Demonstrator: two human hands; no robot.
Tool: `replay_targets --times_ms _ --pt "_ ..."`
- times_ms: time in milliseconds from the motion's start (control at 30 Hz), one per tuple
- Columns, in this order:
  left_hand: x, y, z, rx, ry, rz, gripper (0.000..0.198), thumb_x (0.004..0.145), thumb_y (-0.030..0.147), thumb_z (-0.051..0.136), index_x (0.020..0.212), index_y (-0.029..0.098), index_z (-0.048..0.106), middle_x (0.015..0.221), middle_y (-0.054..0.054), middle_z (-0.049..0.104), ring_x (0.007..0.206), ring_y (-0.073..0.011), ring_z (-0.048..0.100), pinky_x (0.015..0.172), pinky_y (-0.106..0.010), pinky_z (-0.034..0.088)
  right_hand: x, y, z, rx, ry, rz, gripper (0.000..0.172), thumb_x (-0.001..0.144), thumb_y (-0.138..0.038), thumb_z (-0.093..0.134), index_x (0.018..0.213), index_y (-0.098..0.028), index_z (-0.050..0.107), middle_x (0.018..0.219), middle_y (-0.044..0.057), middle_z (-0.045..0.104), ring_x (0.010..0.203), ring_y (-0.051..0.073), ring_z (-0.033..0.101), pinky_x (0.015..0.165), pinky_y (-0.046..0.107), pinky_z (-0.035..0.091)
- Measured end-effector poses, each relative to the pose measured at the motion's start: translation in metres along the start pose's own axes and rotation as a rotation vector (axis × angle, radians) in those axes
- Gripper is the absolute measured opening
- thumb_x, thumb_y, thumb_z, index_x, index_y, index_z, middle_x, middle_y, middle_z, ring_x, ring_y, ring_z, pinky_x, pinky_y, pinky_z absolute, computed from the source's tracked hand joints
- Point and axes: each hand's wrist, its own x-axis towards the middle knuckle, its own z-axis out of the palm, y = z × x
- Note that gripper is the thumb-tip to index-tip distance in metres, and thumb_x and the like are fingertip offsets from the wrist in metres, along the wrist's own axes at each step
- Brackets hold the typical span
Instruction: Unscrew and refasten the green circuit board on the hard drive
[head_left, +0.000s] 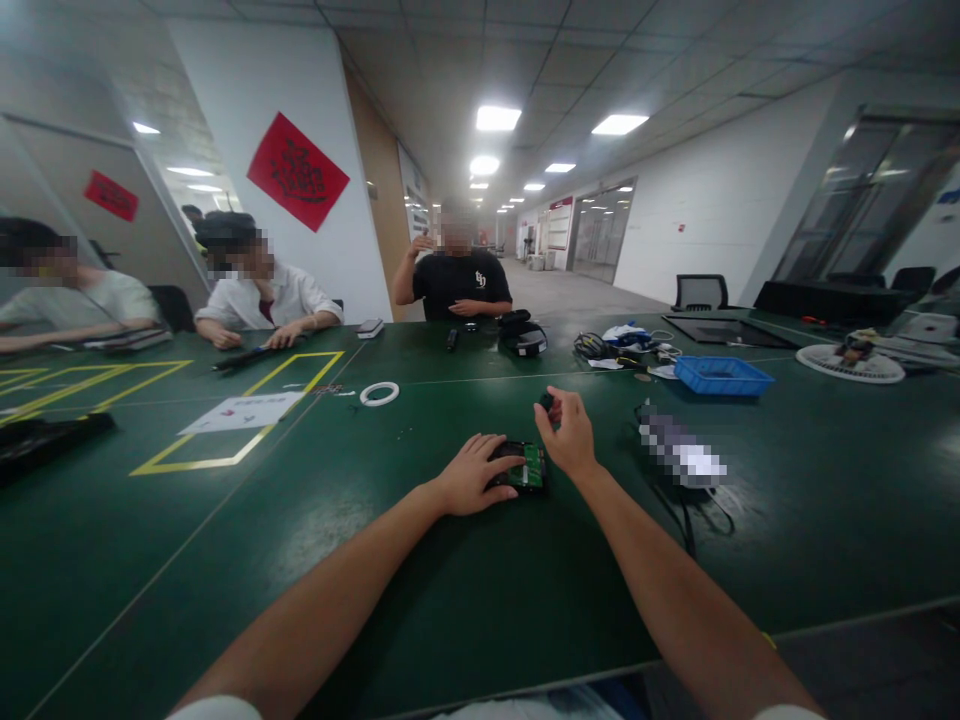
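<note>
L hand (474, 476) is lying open, fingers spread, on a green circuit board (534, 463), which is sitting just below ctr of frame. R hand (568, 432) is hovering just right of it, pinching a small dark piece (546, 401) btwn thumb & fingers; exact ID unclear. White ring (379, 402) is lying left of ctr, blue tray (724, 385) sitting mid-right.

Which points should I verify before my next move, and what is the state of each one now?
1. Left hand rests on the device with the green board: ok.
2. Board fully visible: not ok, the left hand covers part.
3. Right hand holds the small dark object: ok.
4. What exactly that object is: cannot tell, too small.
5. Black cable apart from the device: ok.
</note>
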Motion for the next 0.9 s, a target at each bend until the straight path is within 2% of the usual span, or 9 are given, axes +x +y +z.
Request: replay_targets --times_ms 200,433,567,733,900 --pt "0.0003 -0.0012 0.0023 0.001 0.019 0.004 0.064 0.093 0.066 0.051 0.148 0.034 0.049 0.158 -0.013 0.034 0.141 -0.0387 0.037 0.115 -0.061 0.026 -0.0003 0.0052 0.0067 0.062 0.056 0.007 0.040 0.096 -0.040 0.056 0.129 -0.020 0.049 0.124 0.015 0.059 0.095 0.024 0.067 0.074 0.040 0.063" --pt "0.0004 -0.0005 0.0007 -0.004 0.010 0.004 0.063 0.094 0.065 0.051 0.149 0.035 0.048 0.159 -0.012 0.034 0.141 -0.0391 0.036 0.115 -0.063 0.025 -0.0003 0.0051 0.0041 0.003 0.033 -0.008 0.038 0.096 -0.041 0.057 0.128 -0.020 0.053 0.112 0.013 0.062 0.087 0.024 0.067 0.076 0.044 0.062" --pt "0.0006 -0.0010 0.0001 -0.004 0.001 0.008 0.064 0.094 0.066 0.049 0.150 0.035 0.047 0.159 -0.012 0.033 0.142 -0.0381 0.035 0.116 -0.062 0.025 0.0002 0.0038 0.0014 -0.007 0.010 -0.037 0.037 0.097 -0.036 0.054 0.131 -0.020 0.053 0.116 0.014 0.060 0.095 0.025 0.066 0.079 0.044 0.062" --pt "0.0006 -0.0011 0.0003 0.004 -0.007 0.002 0.064 0.094 0.067 0.048 0.150 0.036 0.046 0.160 -0.011 0.032 0.143 -0.0378 0.035 0.116 -0.062 0.025 0.0017 0.0075 0.0050 0.028 0.058 -0.036 0.036 0.095 -0.035 0.056 0.129 -0.021 0.051 0.124 0.015 0.059 0.106 0.027 0.064 0.081 0.046 0.062" --pt "0.0002 -0.0009 0.0001 -0.003 -0.009 0.002 0.064 0.094 0.066 0.048 0.150 0.036 0.046 0.159 -0.012 0.032 0.142 -0.0390 0.035 0.115 -0.064 0.026 0.0012 0.0060 0.0031 0.002 0.056 -0.018 0.035 0.094 -0.037 0.059 0.124 -0.020 0.052 0.118 0.014 0.059 0.096 0.026 0.065 0.079 0.044 0.061"
